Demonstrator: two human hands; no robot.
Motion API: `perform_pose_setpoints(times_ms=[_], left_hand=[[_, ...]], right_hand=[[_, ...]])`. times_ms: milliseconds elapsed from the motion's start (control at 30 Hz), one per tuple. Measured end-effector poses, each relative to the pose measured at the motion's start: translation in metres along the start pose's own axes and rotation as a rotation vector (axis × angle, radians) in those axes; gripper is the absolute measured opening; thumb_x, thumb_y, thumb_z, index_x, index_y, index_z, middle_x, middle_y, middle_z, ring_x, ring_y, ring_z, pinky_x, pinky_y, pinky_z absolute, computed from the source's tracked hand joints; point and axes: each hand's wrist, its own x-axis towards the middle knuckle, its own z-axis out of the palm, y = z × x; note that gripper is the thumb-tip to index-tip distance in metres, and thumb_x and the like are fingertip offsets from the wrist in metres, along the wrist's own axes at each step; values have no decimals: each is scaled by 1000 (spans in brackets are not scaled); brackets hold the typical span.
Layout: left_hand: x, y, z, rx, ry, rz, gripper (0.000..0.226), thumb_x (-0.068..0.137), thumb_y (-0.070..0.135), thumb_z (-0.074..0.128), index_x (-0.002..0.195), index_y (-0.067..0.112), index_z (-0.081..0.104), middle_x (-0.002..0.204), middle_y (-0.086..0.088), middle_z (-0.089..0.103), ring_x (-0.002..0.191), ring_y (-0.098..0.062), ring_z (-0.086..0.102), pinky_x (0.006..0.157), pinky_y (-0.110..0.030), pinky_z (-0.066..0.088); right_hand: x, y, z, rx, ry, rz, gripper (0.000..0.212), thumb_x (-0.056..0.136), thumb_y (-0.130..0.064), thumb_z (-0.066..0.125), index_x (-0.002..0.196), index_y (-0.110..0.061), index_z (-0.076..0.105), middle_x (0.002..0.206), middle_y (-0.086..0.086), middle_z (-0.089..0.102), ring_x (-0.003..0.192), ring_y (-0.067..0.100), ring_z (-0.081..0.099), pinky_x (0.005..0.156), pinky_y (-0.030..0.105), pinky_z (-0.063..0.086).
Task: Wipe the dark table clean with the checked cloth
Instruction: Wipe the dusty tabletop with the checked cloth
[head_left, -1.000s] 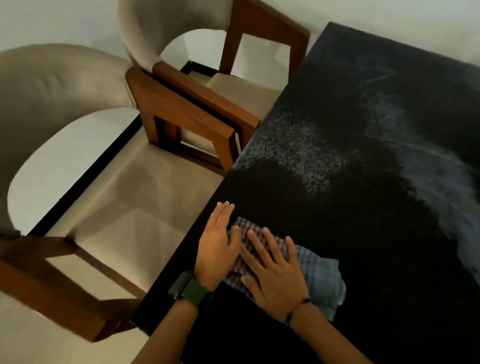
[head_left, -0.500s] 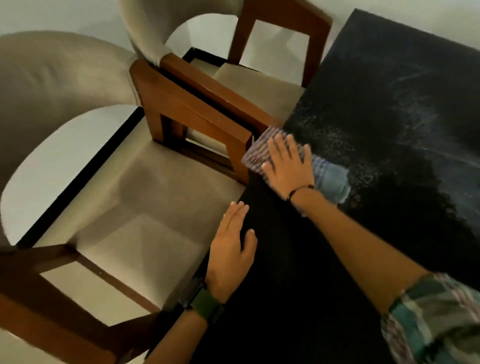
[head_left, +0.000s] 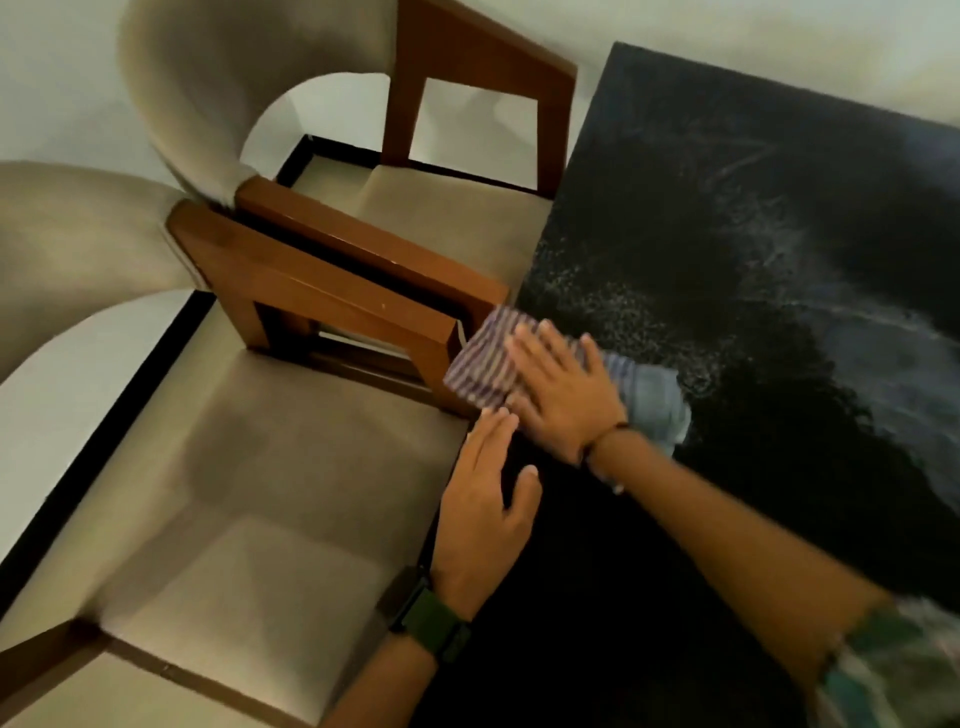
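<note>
The dark table (head_left: 753, 249) fills the right of the head view, with pale dusty streaks across its far part. The checked cloth (head_left: 480, 364) lies folded at the table's left edge, its corner hanging past the edge next to a chair arm. My right hand (head_left: 563, 389) presses flat on the cloth, fingers spread. My left hand (head_left: 485, 509) rests flat on the table's left edge just below it, holding nothing; a green watch strap is on that wrist.
Two beige armchairs with brown wooden arms stand against the table's left side: the near one (head_left: 249, 493) and the far one (head_left: 415, 218). The near chair's wooden arm (head_left: 332, 301) almost touches the cloth. A pale wall runs behind.
One second ago both hands lay on the cloth near the table's front edge. My right hand then slid the cloth away along the left edge, and has now drawn back slightly toward my left hand.
</note>
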Motion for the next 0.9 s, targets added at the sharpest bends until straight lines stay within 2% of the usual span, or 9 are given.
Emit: perform_pose_setpoints(times_ms=[133,233,367,500,600,667,767,800,900], left_hand=[[-10,5,-4,-24,-28,-55,49,92,29,44,138,27,25,135,27,13,132,8,9,111,-18,12],[-13,4,-8,-46,-31,-64,49,92,26,44,136,31,23,134,29,12,132,9,7,112,-18,11],[-4,5,3,-63,28,-75,61,82,52,36,136,24,31,136,23,21,133,4,17,109,-13,17],[10,23,21,-96,-41,-60,60,82,51,32,137,26,28,135,21,23,132,4,15,112,-21,17],[16,33,36,-106,-112,-45,57,85,48,31,137,25,27,146,13,25,134,5,12,114,-24,18],[23,34,45,-101,-139,-35,54,89,46,32,138,22,29,148,6,28,136,0,15,114,-26,20],[28,33,51,-112,-108,-39,59,86,48,31,137,18,33,147,3,31,136,-6,21,113,-26,21],[28,33,52,-127,-111,-62,59,85,49,30,137,19,33,147,5,31,136,-3,20,113,-25,21],[22,35,56,-139,-107,-100,54,90,50,29,136,21,34,145,9,32,134,2,18,115,-28,19]], right_hand=[[80,68,-12,31,-24,227,62,97,-53,16,151,-25,1,160,-3,-3,146,18,-6,115,51,-2],[81,62,-19,49,-34,291,62,98,-51,19,151,-25,2,160,-3,-2,146,20,-7,116,53,-3],[-18,1,-8,93,-64,76,64,92,-55,13,150,-27,8,159,-2,3,144,22,-12,114,50,-11],[-138,-43,14,30,-119,-108,55,94,-58,21,139,-32,38,147,-6,37,142,23,17,110,50,6],[-152,-37,17,4,-102,-170,56,93,-61,25,140,-33,34,146,-9,36,141,20,22,110,49,9],[-130,-23,10,36,-79,-121,61,91,-62,26,144,-31,25,150,-7,30,141,22,23,110,50,11],[-75,18,8,87,-44,-12,68,88,-60,15,144,-33,-11,153,-10,-14,143,18,-15,115,53,-7],[-53,38,9,77,-23,47,65,89,-58,12,145,-34,-12,152,-12,-19,142,16,-21,115,52,-9],[12,99,-1,93,3,226,61,96,-54,16,150,-31,0,159,-7,-7,145,17,-12,115,51,-6]])
